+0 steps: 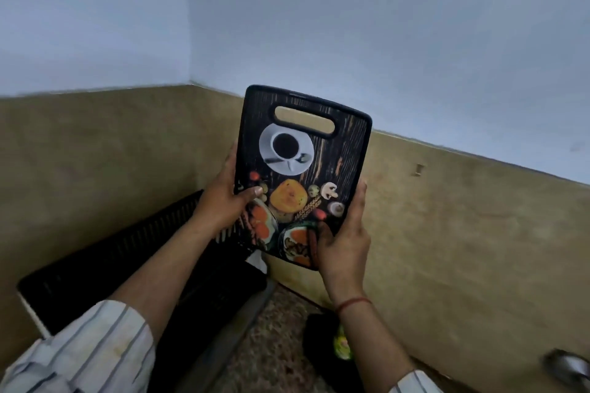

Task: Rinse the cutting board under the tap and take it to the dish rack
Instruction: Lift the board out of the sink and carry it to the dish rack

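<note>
The cutting board (306,166) is dark with a printed coffee cup and food, and has a handle slot at its top. I hold it upright in the air, its printed face towards me. My left hand (223,198) grips its left edge with the thumb on the front. At the lower right corner my right hand (343,242) grips the board, thumb on the print. The black dish rack (134,265) stands in the corner below and to the left of the board, on a grey tray (236,332).
Beige wall tiles run behind the board, with blue wall above. A speckled counter (281,344) lies below. A dark object with a green and yellow label (341,344) sits under my right wrist. A shiny metal item (568,367) shows at the lower right edge.
</note>
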